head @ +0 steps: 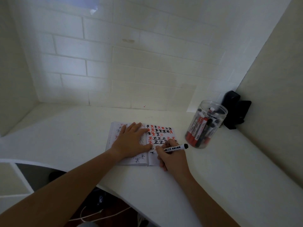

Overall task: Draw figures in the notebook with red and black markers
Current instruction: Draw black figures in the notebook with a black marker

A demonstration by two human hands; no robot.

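Observation:
An open notebook (pixel 161 131) lies on the white desk (pixel 213 169). Its right page carries rows of red and black star marks and box-like figures. My left hand (pixel 131 141) lies flat with straight fingers on the left page, pressing it down. My right hand (pixel 172 158) grips a black marker (pixel 176 148) over the lower part of the right page. The marker's tip points left toward the paper and is hidden by my fingers; its black end sticks out to the right.
A clear plastic jar (pixel 205 123) holding several red and black markers stands to the right of the notebook. A black object (pixel 234 112) sits in the corner behind the jar. White tiled walls close in the desk at the back and right.

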